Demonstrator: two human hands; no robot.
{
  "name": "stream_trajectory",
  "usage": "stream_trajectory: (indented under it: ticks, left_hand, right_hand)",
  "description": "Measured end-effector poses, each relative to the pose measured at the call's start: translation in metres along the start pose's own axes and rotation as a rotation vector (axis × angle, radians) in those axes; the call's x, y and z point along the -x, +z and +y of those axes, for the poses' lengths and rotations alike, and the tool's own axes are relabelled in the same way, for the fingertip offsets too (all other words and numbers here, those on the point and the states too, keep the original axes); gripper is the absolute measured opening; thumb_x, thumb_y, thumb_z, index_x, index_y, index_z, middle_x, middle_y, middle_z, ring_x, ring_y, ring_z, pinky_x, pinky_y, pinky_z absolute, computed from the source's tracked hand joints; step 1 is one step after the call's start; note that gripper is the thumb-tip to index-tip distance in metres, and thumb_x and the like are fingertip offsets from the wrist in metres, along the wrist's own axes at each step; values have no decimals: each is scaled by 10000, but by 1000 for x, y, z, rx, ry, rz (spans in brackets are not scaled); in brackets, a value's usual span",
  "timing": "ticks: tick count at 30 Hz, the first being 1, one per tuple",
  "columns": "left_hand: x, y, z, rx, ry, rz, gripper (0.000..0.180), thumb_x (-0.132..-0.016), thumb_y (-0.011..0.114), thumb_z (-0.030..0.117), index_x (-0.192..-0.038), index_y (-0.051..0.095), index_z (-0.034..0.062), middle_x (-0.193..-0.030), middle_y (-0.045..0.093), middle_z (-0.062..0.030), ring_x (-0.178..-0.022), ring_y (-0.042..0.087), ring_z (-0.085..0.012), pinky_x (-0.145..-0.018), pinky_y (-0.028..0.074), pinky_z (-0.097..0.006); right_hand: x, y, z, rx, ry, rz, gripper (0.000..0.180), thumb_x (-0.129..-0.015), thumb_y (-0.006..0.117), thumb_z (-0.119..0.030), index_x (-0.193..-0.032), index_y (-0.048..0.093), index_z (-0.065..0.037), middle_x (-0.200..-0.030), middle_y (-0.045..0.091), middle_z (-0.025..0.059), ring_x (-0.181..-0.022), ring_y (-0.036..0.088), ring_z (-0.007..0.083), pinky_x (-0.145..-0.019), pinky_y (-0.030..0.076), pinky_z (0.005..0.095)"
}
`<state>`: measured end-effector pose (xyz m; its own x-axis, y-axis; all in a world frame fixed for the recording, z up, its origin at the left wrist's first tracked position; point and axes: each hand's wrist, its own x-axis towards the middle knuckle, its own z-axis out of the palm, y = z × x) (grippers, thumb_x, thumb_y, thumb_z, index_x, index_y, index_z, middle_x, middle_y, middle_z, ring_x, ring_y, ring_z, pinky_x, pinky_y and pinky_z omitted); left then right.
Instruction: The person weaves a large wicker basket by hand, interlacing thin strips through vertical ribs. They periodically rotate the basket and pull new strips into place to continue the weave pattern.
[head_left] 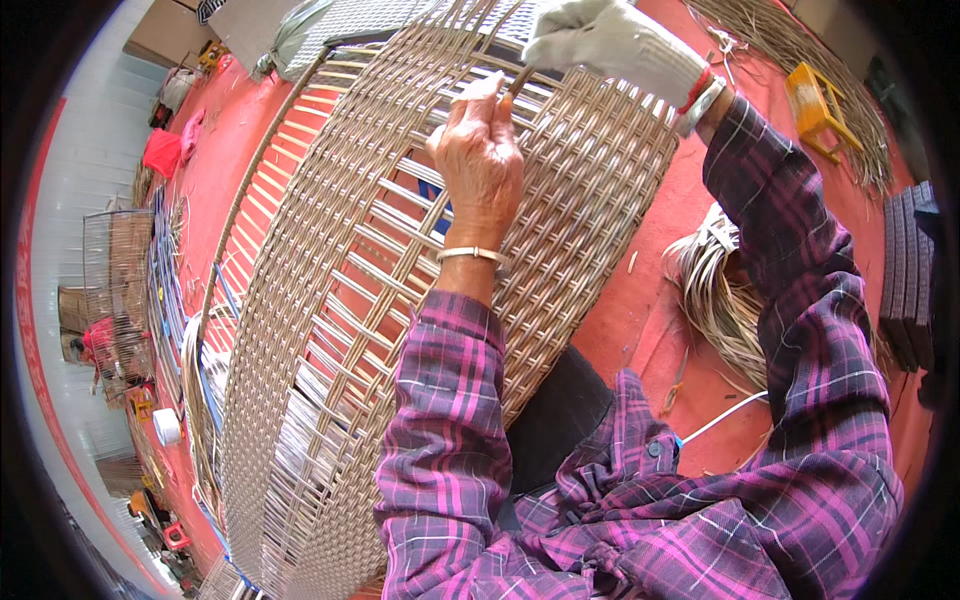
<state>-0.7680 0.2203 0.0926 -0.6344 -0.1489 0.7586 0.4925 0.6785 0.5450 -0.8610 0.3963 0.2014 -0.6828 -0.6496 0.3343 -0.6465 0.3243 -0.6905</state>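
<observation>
A large curved panel of brown wicker weave point(590, 190) lies across my lap, with open gaps where pale ribs show. My bare left hand point(478, 160) is over one of these gaps, its fingers pinched together at a brown wicker strand point(519, 80) near the far end. White wrapping covers a fingertip, and a bracelet circles the wrist. My right hand point(615, 50), in a white knitted glove, is curled shut just beyond it on the same strand. Its fingertips are partly hidden. Loose strand ends stick up at the panel's far edge.
A coil of loose strands point(725, 290) lies on the red floor point(640, 320) to the right. Farther off are a yellow stool point(820, 112) and a long strand bundle point(800, 70). A wire frame point(118, 290) and a white tape roll point(167, 427) are at the left.
</observation>
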Motion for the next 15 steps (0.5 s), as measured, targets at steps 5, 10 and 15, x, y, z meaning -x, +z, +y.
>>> stream_trajectory:
  ticks: [5, 10, 15]
  left_hand:
    - [-5, 6, -5, 417, -426, -86, 107, -885, 685, 96, -906, 711, -6, -828, 698, -83, -672, 637, -158, -629, 491, -295]
    - [6, -9, -15, 283, -472, -31, 100, -847, 693, 87, -821, 701, -9, -630, 642, -35, -583, 572, -81, -572, 459, -247]
    - [3, -21, -18, -110, -411, -129, 132, -840, 710, 114, -754, 681, 18, -629, 648, -15, -569, 590, -89, -512, 470, -279]
  right_hand:
    - [13, 23, 1, -371, 201, -26, 191, -900, 652, -229, -995, 719, -77, -802, 668, -4, -736, 606, 100, -673, 476, 255]
    - [1, 74, 38, 169, 276, -17, 321, -946, 565, -361, -1143, 680, -135, -969, 690, 63, -851, 654, 226, -767, 518, 351]
    - [-14, 95, 53, 757, 154, -262, 342, -777, 627, -188, -1109, 668, -116, -1002, 695, 143, -940, 671, 346, -819, 542, 452]
